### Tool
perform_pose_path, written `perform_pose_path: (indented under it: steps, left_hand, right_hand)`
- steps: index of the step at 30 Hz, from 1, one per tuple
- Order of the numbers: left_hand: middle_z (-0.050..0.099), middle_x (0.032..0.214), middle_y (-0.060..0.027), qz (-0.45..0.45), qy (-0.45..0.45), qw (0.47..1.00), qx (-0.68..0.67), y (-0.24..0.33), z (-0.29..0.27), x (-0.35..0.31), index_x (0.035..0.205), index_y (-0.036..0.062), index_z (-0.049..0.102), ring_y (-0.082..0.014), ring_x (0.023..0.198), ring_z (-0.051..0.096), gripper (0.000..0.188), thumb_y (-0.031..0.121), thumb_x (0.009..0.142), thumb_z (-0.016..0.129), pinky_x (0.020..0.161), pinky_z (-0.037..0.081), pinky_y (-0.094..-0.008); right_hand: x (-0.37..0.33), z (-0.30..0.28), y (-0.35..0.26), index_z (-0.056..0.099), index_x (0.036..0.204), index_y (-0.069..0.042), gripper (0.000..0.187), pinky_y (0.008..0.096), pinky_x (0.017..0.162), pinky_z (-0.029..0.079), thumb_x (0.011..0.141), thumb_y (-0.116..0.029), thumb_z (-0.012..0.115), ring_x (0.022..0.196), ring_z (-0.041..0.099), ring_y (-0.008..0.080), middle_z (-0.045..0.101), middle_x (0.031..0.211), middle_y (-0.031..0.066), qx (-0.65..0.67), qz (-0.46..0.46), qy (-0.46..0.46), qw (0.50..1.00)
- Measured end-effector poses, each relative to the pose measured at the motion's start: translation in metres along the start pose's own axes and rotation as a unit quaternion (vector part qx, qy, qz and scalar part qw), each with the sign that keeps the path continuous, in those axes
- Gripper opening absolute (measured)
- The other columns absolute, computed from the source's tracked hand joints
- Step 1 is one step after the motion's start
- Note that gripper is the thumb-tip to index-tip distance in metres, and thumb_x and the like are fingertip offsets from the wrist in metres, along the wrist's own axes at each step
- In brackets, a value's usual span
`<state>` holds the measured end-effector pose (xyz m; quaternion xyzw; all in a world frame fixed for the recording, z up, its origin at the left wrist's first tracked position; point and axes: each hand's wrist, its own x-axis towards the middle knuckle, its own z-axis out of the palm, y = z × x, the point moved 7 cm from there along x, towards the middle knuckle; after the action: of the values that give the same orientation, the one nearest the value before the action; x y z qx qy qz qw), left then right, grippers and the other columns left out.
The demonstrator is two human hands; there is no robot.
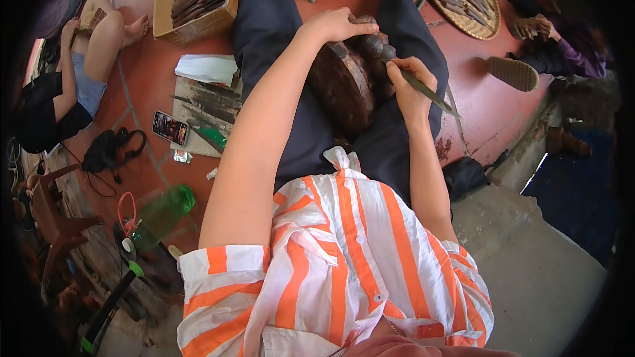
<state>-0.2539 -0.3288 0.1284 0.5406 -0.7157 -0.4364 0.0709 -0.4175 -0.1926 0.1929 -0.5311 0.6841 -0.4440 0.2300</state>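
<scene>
A dark brown carved wooden piece (340,89), rounded with knobby lumps at its far end, rests between my thighs. Over its far end lies my left hand (340,25), fingers curled around the lumps and gripping them. My right hand (411,84) is closed around a slim, flat grey-green file (433,96). One end of this tool points back toward my right forearm; its other end, by the knobby lumps, is mostly covered by my fingers. Whether it touches the wood I cannot tell.
Left of my legs, a mat (182,109) bears several flat dark tools, near a phone (170,127) and white cloth (206,68). A cardboard box (165,10) and a round woven tray (486,30) hold long brown pieces. A green bottle (162,215) lies left. Other people sit on both sides.
</scene>
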Motion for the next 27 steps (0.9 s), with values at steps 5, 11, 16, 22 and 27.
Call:
perform_pose_path:
  steps: [5,11,16,22,27]
  left_hand:
    - [0.062,0.118,-0.0210,0.013,0.009,1.000,0.020,0.000,-0.001,-0.001,0.119,-0.0022,0.058,-0.0305,0.113,0.059,0.102,0.082,0.061,0.060,0.096,0.044,-0.0390]
    - [0.062,0.117,-0.0218,-0.002,0.002,1.000,0.024,-0.001,-0.002,0.004,0.117,-0.0018,0.058,-0.0311,0.113,0.058,0.100,0.083,0.064,0.057,0.094,0.044,-0.0388]
    - [0.062,0.117,-0.0211,0.004,0.016,0.999,0.039,-0.002,0.002,0.003,0.117,-0.0012,0.058,-0.0317,0.112,0.059,0.101,0.084,0.063,0.056,0.093,0.045,-0.0394]
    - [0.057,0.125,-0.0226,-0.003,0.003,0.999,0.049,0.006,0.002,-0.004,0.127,-0.0005,0.052,-0.0327,0.117,0.055,0.109,0.087,0.062,0.053,0.095,0.044,-0.0415]
    - [0.054,0.127,-0.0245,-0.017,-0.005,0.998,0.055,0.005,0.002,-0.004,0.131,-0.0006,0.047,-0.0338,0.120,0.053,0.112,0.088,0.063,0.050,0.098,0.043,-0.0427]
  right_hand:
    - [-0.008,-0.004,-0.016,0.067,0.074,-0.003,0.011,0.0305,0.056,0.047,0.072,-0.013,0.071,0.057,0.061,0.0211,0.061,0.063,0.0100,-0.072,-0.105,-0.035,0.991]
    - [0.004,0.003,-0.033,0.068,0.076,-0.003,0.012,0.0297,0.054,0.046,0.074,-0.015,0.071,0.054,0.061,0.0166,0.063,0.062,0.0084,-0.098,-0.145,-0.041,0.984]
    - [0.010,0.002,-0.019,0.069,0.078,-0.002,0.013,0.0274,0.054,0.046,0.075,-0.015,0.070,0.054,0.060,0.0132,0.064,0.063,0.0082,-0.094,-0.058,-0.116,0.987]
    - [0.014,-0.004,-0.005,0.069,0.080,0.001,0.018,0.0247,0.056,0.045,0.077,-0.017,0.069,0.059,0.058,0.0077,0.064,0.063,0.0048,-0.051,-0.036,-0.182,0.981]
    - [0.027,0.005,-0.005,0.070,0.082,0.001,0.018,0.0243,0.057,0.045,0.077,-0.017,0.069,0.060,0.057,0.0074,0.064,0.064,0.0051,-0.061,-0.007,-0.207,0.976]
